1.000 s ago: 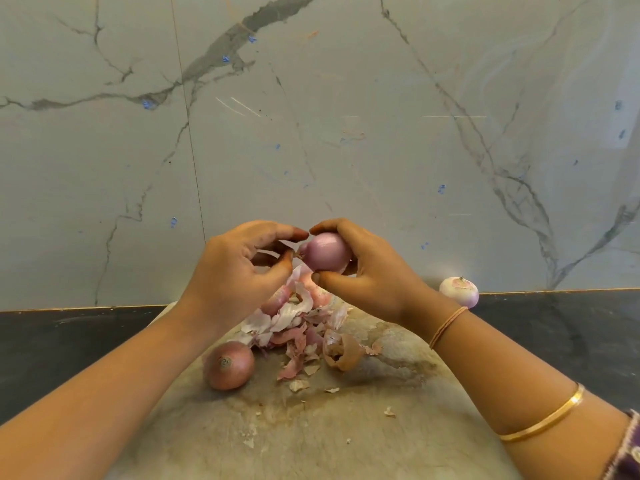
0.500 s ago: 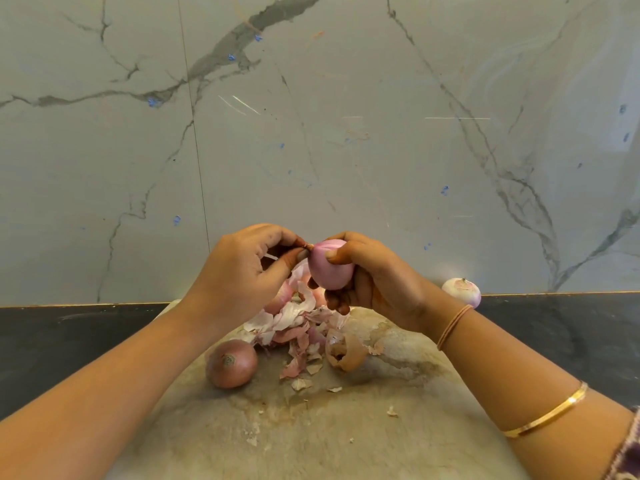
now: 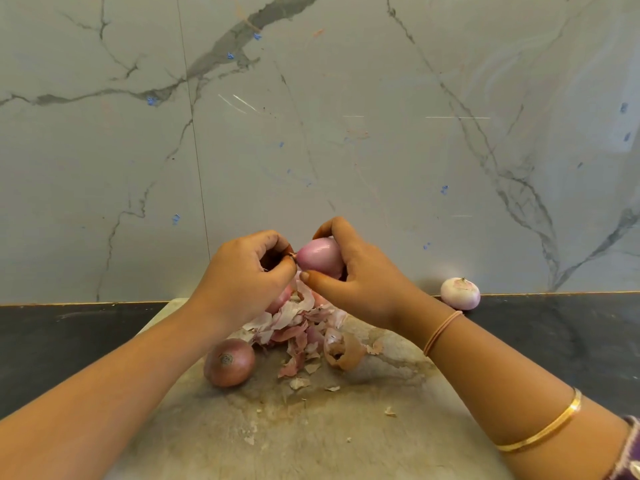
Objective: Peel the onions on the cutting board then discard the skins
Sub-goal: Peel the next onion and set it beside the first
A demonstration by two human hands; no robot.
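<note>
The pink peeled onion (image 3: 320,258) is held above the far side of the round grey stone cutting board (image 3: 311,431). The right hand (image 3: 362,285) grips it with curled fingers (image 3: 334,227); the left hand (image 3: 242,282) pinches a brown skin bit (image 3: 292,254) at its tip. Below lies a heap of pink and white onion skins (image 3: 298,323), with one unpeeled reddish-brown onion (image 3: 229,362) beside it. A pale peeled onion (image 3: 460,293) rests at the back edge of the dark counter (image 3: 52,341).

Countertop (image 3: 52,341): dark and glossy.
Wall (image 3: 346,133): grey-veined marble, set upright just behind the countertop.
Blue specks (image 3: 176,219): scattered over the wall, above the countertop.
</note>
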